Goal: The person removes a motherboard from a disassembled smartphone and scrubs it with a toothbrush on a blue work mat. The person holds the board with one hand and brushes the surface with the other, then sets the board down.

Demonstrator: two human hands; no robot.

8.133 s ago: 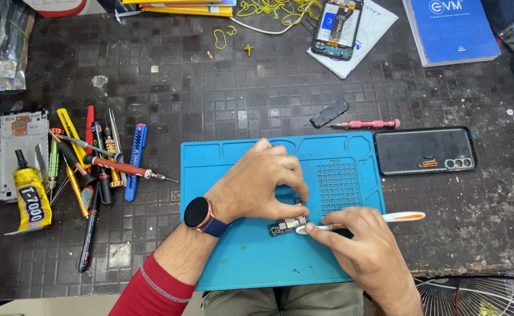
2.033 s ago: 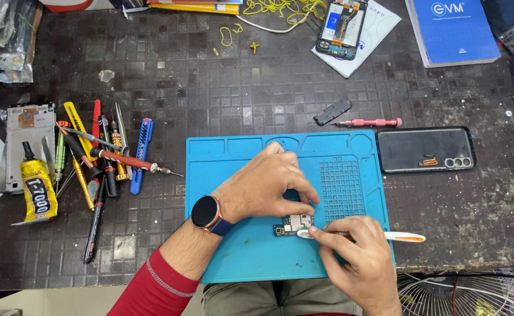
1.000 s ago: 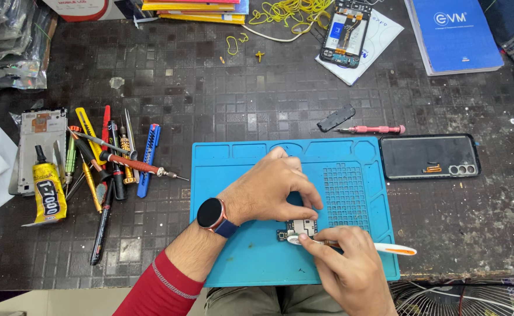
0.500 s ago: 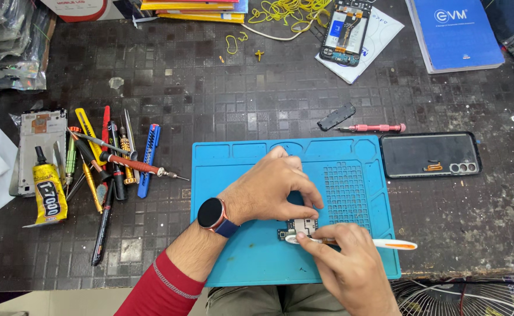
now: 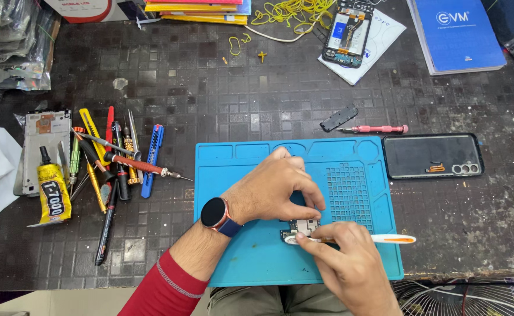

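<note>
Dark tiled bench top (image 5: 222,99) lies under my blue mat (image 5: 251,257), loose tools (image 5: 113,161) and a glue tube (image 5: 53,193) to the left, a phone back cover (image 5: 432,155) to the right. My left hand (image 5: 274,190) pinches the small circuit board (image 5: 301,227) flat near the mat's front middle, fingers closed on its edges, while my right hand (image 5: 350,263) is clamped on a white-and-orange brush (image 5: 380,239) whose tip touches it. I judge the board light, stiff and fragile, best held by its bare edges.
</note>
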